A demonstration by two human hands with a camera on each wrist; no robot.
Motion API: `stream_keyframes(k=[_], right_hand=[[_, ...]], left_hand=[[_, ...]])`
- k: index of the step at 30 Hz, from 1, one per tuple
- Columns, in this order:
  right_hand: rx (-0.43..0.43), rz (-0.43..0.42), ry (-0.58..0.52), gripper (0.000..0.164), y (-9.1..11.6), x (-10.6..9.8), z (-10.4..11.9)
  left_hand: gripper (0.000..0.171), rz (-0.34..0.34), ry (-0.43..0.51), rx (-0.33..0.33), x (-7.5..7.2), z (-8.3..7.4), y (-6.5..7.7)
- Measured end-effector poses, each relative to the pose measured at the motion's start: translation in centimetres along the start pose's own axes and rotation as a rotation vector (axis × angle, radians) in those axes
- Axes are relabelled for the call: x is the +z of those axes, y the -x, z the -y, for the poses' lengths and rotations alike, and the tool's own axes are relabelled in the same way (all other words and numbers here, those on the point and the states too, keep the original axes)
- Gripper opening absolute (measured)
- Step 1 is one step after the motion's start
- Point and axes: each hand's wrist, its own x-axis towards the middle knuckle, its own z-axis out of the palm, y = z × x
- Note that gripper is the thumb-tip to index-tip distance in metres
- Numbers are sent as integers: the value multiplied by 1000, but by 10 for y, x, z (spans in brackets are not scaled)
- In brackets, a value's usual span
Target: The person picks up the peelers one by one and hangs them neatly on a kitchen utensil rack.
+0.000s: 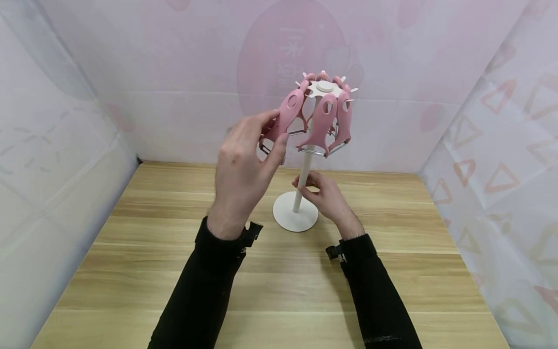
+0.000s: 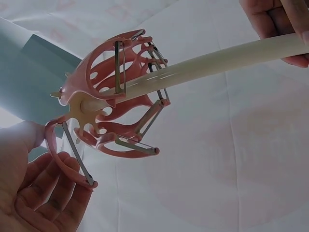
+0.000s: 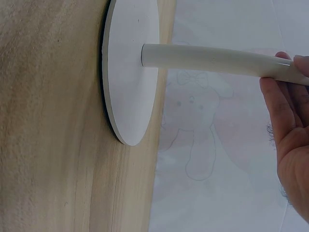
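Note:
A white stand with a round base [image 1: 295, 222] and a slim pole [image 3: 207, 59] bears several pink peelers [image 1: 322, 121] around its star-shaped top [image 1: 324, 87]. With thumb and fingers, my left hand [image 1: 239, 167] holds one pink peeler [image 1: 289, 107] at the left of the top. This peeler leans outward, its metal blade [image 2: 77, 152] facing the pole in the left wrist view. Its upper end meets the rack; whether it sits on a prong I cannot tell. Lower down, my right hand [image 1: 328, 196] grips the pole between thumb and fingers, above the base.
The stand rests toward the back of a wood-grain table [image 1: 279, 291]. A pale pink printed backdrop [image 1: 183, 116] rises behind it, with patterned white sheets at the left [image 1: 56, 145] and right [image 1: 501, 184]. White prongs [image 1: 354, 89] stick out around the top.

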Motion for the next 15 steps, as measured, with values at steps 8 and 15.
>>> stream_keyframes(k=[8, 15], right_hand=[[47, -5, -18, 22, -1, 0, 0], [54, 3, -1, 20, -1, -1, 2]], left_hand=[[39, 25, 8, 11, 7, -5, -7], [40, 55, 2, -6, 13, -4, -8]])
